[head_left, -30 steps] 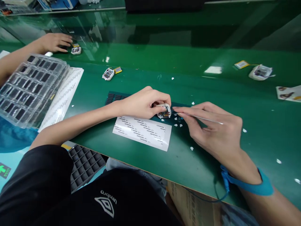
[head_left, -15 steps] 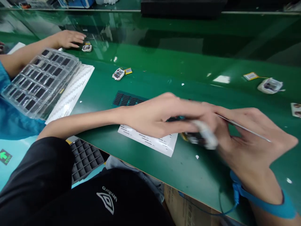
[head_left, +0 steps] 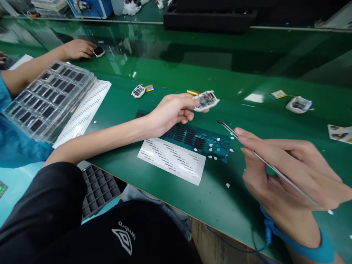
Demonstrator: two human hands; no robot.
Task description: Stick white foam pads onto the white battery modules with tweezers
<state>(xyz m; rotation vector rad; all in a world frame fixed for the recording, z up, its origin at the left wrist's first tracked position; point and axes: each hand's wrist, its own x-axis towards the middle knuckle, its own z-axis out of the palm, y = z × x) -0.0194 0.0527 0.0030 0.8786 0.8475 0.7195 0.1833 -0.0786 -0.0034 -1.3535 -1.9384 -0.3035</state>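
My left hand (head_left: 172, 112) grips an open white device housing (head_left: 207, 101) by its left end, its circuit board facing up. A yellow battery (head_left: 193, 92) shows behind the fingers. To the right, my right hand (head_left: 288, 168) is closed on tweezers (head_left: 277, 172), which point left. A small black piece (head_left: 219, 121) is at their tips, apart from the housing. Below lies a teal film (head_left: 210, 134) with rows of black strips and several small white tabs. In front of it is a white printed label sheet (head_left: 173, 161), partly under my left forearm.
One white housing (head_left: 138, 91) with a battery lies at left, another housing (head_left: 299, 105) at right. Clear compartment boxes (head_left: 89, 77) stand on paper at far left, beside a co-worker's hand (head_left: 78, 49). A black grid tray (head_left: 99, 189) sits below the table edge.
My hands have moved apart. The left has lifted the housing away and up the table; the right has drawn back with the tweezers, now pointing left. The co-worker's hand now touches a black-faced device.
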